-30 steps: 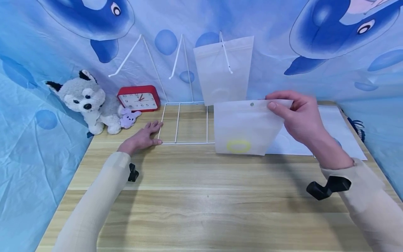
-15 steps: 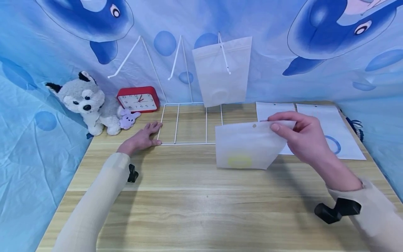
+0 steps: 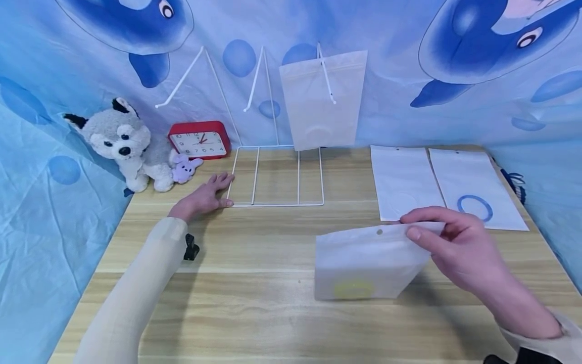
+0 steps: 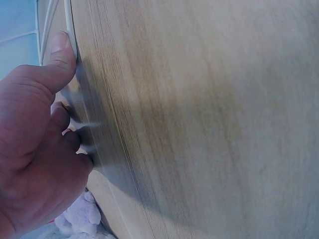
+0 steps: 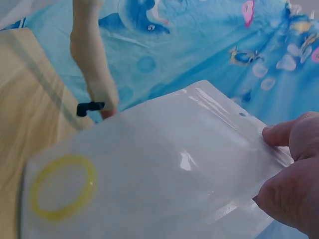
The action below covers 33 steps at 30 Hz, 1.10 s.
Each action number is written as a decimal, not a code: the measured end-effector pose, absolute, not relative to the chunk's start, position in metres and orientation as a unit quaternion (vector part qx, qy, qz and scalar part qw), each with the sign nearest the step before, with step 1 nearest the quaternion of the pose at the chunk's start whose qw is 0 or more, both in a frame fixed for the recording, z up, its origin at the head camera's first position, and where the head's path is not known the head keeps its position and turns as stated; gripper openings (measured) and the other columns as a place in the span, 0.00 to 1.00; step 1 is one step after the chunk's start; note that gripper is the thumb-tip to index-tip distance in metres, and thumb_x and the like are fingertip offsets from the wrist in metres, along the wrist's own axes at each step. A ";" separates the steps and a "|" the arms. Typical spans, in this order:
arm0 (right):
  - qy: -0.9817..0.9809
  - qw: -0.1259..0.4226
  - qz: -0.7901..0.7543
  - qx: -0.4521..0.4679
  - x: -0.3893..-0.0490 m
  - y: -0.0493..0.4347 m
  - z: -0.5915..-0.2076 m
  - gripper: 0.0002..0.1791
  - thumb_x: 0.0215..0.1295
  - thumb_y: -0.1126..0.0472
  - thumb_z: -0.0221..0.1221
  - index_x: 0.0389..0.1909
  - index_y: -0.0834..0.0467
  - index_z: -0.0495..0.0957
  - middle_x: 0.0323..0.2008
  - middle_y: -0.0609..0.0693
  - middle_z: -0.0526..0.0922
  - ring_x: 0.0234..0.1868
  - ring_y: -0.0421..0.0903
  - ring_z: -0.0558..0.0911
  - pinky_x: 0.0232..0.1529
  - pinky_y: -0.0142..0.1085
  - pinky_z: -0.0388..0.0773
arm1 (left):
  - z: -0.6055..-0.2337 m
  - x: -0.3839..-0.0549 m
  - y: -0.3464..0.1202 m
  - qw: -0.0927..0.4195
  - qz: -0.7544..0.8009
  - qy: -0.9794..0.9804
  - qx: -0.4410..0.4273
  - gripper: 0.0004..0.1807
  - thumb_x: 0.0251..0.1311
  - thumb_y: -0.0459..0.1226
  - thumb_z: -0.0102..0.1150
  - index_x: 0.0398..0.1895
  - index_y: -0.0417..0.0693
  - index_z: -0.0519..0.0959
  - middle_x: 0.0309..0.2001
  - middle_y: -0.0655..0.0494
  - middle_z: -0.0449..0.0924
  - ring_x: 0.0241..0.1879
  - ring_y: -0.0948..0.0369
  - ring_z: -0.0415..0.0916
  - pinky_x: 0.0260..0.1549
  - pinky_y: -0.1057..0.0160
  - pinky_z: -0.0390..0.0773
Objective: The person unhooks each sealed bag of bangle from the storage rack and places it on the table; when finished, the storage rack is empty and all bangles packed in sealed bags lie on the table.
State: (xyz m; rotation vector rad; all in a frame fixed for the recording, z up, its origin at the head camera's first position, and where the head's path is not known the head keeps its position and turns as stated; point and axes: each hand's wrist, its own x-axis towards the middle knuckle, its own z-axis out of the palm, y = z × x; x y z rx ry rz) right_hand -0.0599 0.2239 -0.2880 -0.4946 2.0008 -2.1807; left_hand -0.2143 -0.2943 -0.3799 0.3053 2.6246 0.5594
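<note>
My right hand [image 3: 473,255] pinches the top right corner of a white zip bag [image 3: 364,260] between thumb and fingers. The bag hangs tilted above the front of the table; it has a punched hole at its top edge, and a yellow ring [image 5: 62,187] shows through near its bottom. At the back, my left hand [image 3: 202,198] rests on the left end of a white wire display rack [image 3: 277,205], its thumb touching the front corner wire. On the rack's right hook hangs another white bag [image 3: 313,116], a faint round outline near its bottom.
Two white bags lie flat at the back right: one [image 3: 400,177] with a faint outline, the other [image 3: 464,177] with a blue ring [image 3: 475,208]. Left of the rack stand a plush husky [image 3: 123,141], a red clock [image 3: 200,140] and a small purple plush [image 3: 184,168].
My right hand has carried the yellow-ring bag from beside the rack toward the table's front, uncovering the rack's right end and the flat bags. The left hand has stayed put.
</note>
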 end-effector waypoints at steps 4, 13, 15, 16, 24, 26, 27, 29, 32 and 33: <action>0.701 0.102 -0.700 -0.089 -0.075 0.219 -0.298 0.13 0.70 0.71 0.59 0.49 0.55 0.85 0.31 0.47 0.85 0.20 0.39 0.77 0.19 0.27 0.73 | -0.379 -0.215 -0.295 0.217 0.201 0.949 0.111 0.45 0.70 0.45 0.59 0.81 0.46 0.44 0.79 0.39 0.33 0.75 0.37 0.25 0.67 0.31 0.36; 0.678 0.151 -0.715 -0.071 -0.133 0.214 -0.326 0.11 0.68 0.65 0.64 0.50 0.58 0.83 0.42 0.52 0.86 0.36 0.48 0.87 0.34 0.42 0.86 | -0.381 -0.215 -0.296 0.216 0.199 0.950 0.110 0.45 0.70 0.45 0.58 0.81 0.47 0.44 0.80 0.40 0.33 0.75 0.37 0.25 0.68 0.31 0.36; 0.692 0.152 -0.701 -0.077 -0.143 0.214 -0.334 0.10 0.68 0.65 0.64 0.49 0.57 0.83 0.42 0.51 0.86 0.34 0.47 0.87 0.33 0.42 0.86 | -0.381 -0.215 -0.295 0.214 0.198 0.950 0.115 0.45 0.71 0.45 0.58 0.81 0.46 0.44 0.80 0.40 0.33 0.75 0.37 0.25 0.68 0.32 0.36; 0.704 0.150 -0.689 -0.084 -0.147 0.214 -0.339 0.10 0.68 0.65 0.64 0.49 0.57 0.83 0.42 0.51 0.86 0.33 0.46 0.87 0.32 0.41 0.86 | -0.380 -0.215 -0.295 0.213 0.198 0.950 0.116 0.45 0.71 0.45 0.58 0.81 0.46 0.44 0.79 0.40 0.33 0.75 0.37 0.25 0.68 0.32 0.36; 0.778 0.115 -0.599 -0.150 -0.172 0.211 -0.369 0.14 0.66 0.65 0.66 0.51 0.64 0.82 0.41 0.43 0.85 0.29 0.40 0.82 0.30 0.33 0.82 | -0.381 -0.215 -0.293 0.213 0.201 0.949 0.113 0.44 0.71 0.44 0.58 0.81 0.46 0.44 0.80 0.40 0.33 0.76 0.37 0.25 0.68 0.32 0.36; 0.784 0.111 -0.589 -0.163 -0.175 0.210 -0.374 0.15 0.66 0.65 0.66 0.52 0.66 0.81 0.42 0.43 0.85 0.29 0.40 0.81 0.30 0.32 0.81 | -0.381 -0.215 -0.294 0.215 0.203 0.948 0.113 0.45 0.71 0.44 0.58 0.81 0.46 0.44 0.80 0.40 0.33 0.76 0.37 0.25 0.68 0.32 0.36; 0.786 0.109 -0.585 -0.168 -0.177 0.210 -0.377 0.15 0.66 0.65 0.66 0.52 0.66 0.81 0.42 0.43 0.85 0.27 0.40 0.79 0.28 0.32 0.79 | -0.382 -0.215 -0.294 0.216 0.203 0.949 0.112 0.45 0.71 0.44 0.58 0.81 0.46 0.44 0.80 0.40 0.33 0.76 0.38 0.25 0.69 0.33 0.36; 0.792 0.106 -0.575 -0.176 -0.180 0.208 -0.380 0.14 0.66 0.65 0.66 0.51 0.65 0.82 0.43 0.46 0.85 0.28 0.39 0.78 0.27 0.31 0.78 | -0.382 -0.215 -0.295 0.217 0.202 0.949 0.110 0.45 0.71 0.45 0.58 0.81 0.47 0.44 0.80 0.41 0.33 0.76 0.38 0.25 0.69 0.33 0.37; 0.805 0.084 -0.551 -0.201 -0.184 0.208 -0.386 0.13 0.66 0.66 0.66 0.50 0.63 0.83 0.45 0.51 0.85 0.21 0.38 0.69 0.21 0.31 0.70 | -0.381 -0.215 -0.295 0.217 0.202 0.949 0.109 0.45 0.70 0.45 0.58 0.81 0.47 0.44 0.80 0.40 0.33 0.76 0.38 0.25 0.68 0.32 0.37; 0.809 0.077 -0.543 -0.210 -0.185 0.208 -0.388 0.12 0.65 0.67 0.66 0.49 0.63 0.84 0.45 0.53 0.85 0.21 0.38 0.67 0.21 0.30 0.69 | -0.381 -0.215 -0.295 0.217 0.201 0.949 0.108 0.45 0.70 0.45 0.58 0.81 0.47 0.44 0.80 0.41 0.33 0.76 0.38 0.25 0.69 0.33 0.36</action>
